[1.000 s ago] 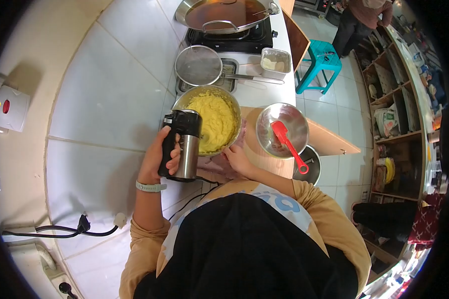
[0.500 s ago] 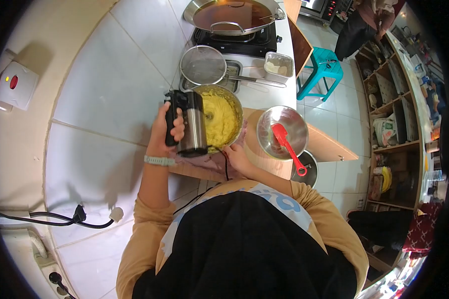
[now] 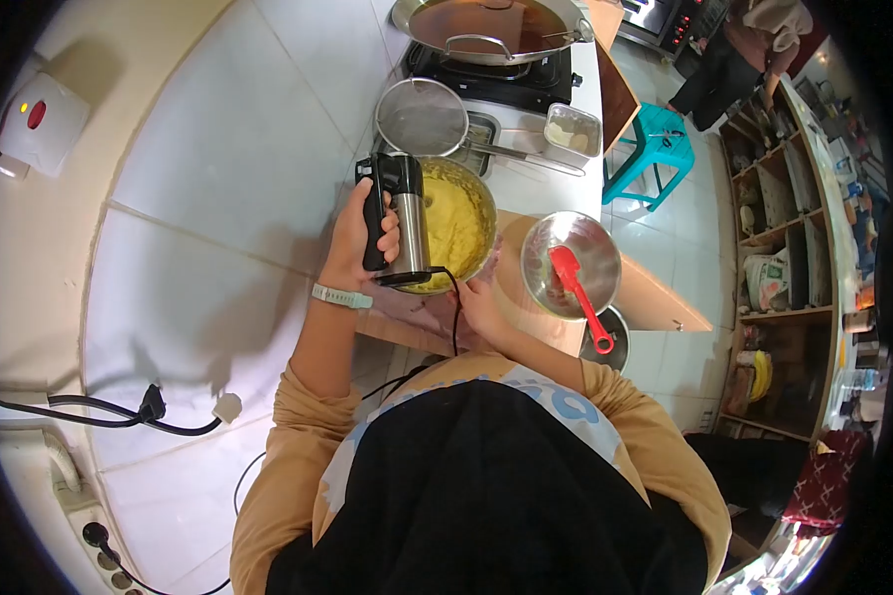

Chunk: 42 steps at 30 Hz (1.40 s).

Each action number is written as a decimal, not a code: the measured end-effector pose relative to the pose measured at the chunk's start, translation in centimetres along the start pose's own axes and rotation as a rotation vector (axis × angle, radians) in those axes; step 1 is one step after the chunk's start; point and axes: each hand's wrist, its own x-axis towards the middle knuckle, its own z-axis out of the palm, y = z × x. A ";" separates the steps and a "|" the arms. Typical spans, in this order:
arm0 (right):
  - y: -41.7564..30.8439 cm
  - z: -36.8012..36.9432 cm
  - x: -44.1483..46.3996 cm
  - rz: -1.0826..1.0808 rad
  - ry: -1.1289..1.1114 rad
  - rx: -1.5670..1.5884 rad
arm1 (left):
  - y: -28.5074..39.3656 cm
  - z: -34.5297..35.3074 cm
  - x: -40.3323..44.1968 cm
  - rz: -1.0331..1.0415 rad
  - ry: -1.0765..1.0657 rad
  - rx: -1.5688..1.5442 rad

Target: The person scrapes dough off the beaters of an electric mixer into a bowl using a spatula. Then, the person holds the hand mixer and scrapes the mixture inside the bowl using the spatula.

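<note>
While we look down through the head view, our left hand [image 3: 367,233] is clenched around the black handle of an electric mixer [image 3: 412,223], its steel body upright over the left side of the mixing bowl [image 3: 492,205]. Yellow batter [image 3: 454,220] fills much of that bowl, and the mixer hides part of it. We have our right hand [image 3: 479,305] at the bowl's near edge, its fingers bent toward the rim; we cannot tell how firmly they grip. A black cord [image 3: 456,315] hangs from the mixer beside these fingers, and pinkish cloth [image 3: 422,323] lies under the mixing bowl. To the right of it we see a steel bowl [image 3: 539,260] with a red spatula [image 3: 577,288] leaning inside, its handle reaching past the rim. Beyond the batter, we see a round sieve [image 3: 422,117] resting partly over a tray [image 3: 482,127], its long handle pointing right, near a rectangular metal container [image 3: 573,132]. Farther off, a wide pan [image 3: 526,53] of brown liquid sits on the stove [image 3: 556,87]. A turquoise stool [image 3: 659,144] stands on the floor near another person [image 3: 729,74].
</note>
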 end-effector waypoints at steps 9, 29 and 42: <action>-2.2 -1.4 -0.9 0.114 -0.112 -0.002 | 0.3 1.1 -6.9 -0.186 0.138 0.068; -1.5 -0.7 -0.3 0.064 -0.042 0.039 | 0.7 0.3 -7.1 -0.049 0.267 0.091; -2.1 -1.1 -0.8 0.099 -0.046 -0.039 | 2.0 -1.1 2.8 -0.043 -0.099 -0.062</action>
